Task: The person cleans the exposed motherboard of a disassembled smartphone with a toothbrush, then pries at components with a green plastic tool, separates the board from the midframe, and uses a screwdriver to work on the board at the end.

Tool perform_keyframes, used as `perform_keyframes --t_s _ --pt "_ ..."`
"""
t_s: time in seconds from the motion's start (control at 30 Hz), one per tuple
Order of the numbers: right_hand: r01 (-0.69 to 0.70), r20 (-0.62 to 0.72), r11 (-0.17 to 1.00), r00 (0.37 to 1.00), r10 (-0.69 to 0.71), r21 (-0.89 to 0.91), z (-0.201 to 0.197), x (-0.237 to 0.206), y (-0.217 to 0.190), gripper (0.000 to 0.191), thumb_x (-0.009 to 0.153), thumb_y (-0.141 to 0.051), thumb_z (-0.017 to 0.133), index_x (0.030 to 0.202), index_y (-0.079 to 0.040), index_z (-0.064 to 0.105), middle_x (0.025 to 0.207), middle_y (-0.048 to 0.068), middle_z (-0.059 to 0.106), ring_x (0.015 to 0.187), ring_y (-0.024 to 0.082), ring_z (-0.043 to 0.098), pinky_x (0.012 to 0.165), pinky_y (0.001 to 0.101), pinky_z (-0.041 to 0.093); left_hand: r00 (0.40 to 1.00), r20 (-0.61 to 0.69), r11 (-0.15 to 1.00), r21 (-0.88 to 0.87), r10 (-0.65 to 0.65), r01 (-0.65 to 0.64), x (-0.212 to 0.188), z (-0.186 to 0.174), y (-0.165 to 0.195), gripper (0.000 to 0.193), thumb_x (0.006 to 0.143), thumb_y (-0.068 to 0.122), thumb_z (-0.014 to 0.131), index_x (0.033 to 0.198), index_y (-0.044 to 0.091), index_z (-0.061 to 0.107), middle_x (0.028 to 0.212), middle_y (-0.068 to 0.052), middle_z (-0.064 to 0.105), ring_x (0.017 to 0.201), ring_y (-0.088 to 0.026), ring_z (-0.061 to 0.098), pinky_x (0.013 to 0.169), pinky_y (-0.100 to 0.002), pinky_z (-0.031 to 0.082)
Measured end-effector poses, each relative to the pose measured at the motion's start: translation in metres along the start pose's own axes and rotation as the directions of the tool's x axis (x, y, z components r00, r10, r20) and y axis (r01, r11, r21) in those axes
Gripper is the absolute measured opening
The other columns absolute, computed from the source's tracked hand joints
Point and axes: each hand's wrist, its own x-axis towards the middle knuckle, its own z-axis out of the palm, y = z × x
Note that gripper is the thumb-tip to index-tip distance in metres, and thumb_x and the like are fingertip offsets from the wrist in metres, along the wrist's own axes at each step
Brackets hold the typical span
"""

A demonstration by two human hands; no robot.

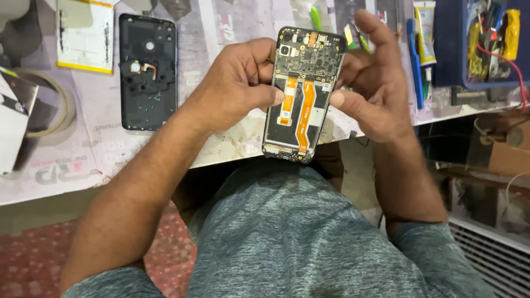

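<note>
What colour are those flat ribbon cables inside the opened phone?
Orange ribbon cables, clearest in the head view.

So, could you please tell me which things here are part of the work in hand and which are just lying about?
In hand:
- opened phone with orange flex cables, held between left hand and right hand
- black back cover, lying on the bench

Lying about:
- tape roll
- blue tray of tools
- white tube
- blue tool

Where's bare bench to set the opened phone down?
Freest patch: between the black back cover and the left hand, running to the bench's front edge. Also below the tape roll, front left. Crowded: far right, around the blue tray and glue tube.
</note>
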Motion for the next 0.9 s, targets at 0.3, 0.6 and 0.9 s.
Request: perform_keyframes --t_s 0.3,0.6,0.9 --pt "-0.148 -0.106 0.929 0.975 0.194 0.338 0.004 -0.013 -0.003 0.066 0.093 0.006 0.061 0.150 0.010 0.028 0.124 0.022 0.070 0.112 0.022 0.073 0.091 0.0299 0.061 0.980 0.179 0.993 0.096 -0.084 0.067 0.021 0.005 0.011 0.060 0.093 -0.007 0.064 0.148 -0.003 0.040 0.113 -0.010 0.074 0.096 -0.009 0.071 0.077 -0.024 0.059" --pt "-0.262 -0.191 0.900 0.920 0.342 0.348 0.010 -0.033 0.006 0.064 0.088 0.007 0.063 0.147 0.012 0.038 0.107 0.018 0.074 0.084 0.014 0.073 0.067 0.0208 0.058 0.955 0.290 0.995 -0.047 -0.067 0.084 0.016 -0.004 -0.021 0.077 0.105 -0.002 0.063 0.164 0.007 0.015 0.117 -0.011 0.074 0.087 -0.007 0.072 0.070 -0.022 0.060" --pt "-0.234 -0.146 0.939 0.950 0.276 0.253 0.008 -0.046 0.030 0.058 0.098 0.006 0.062 0.151 0.012 0.038 0.112 0.019 0.074 0.095 0.014 0.073 0.080 0.0219 0.059 0.958 0.257 0.992 0.050 -0.126 0.117 0.012 -0.006 -0.044 0.073 0.104 -0.006 0.061 0.164 0.010 0.020 0.109 -0.010 0.075 0.081 -0.006 0.070 0.071 -0.022 0.059"
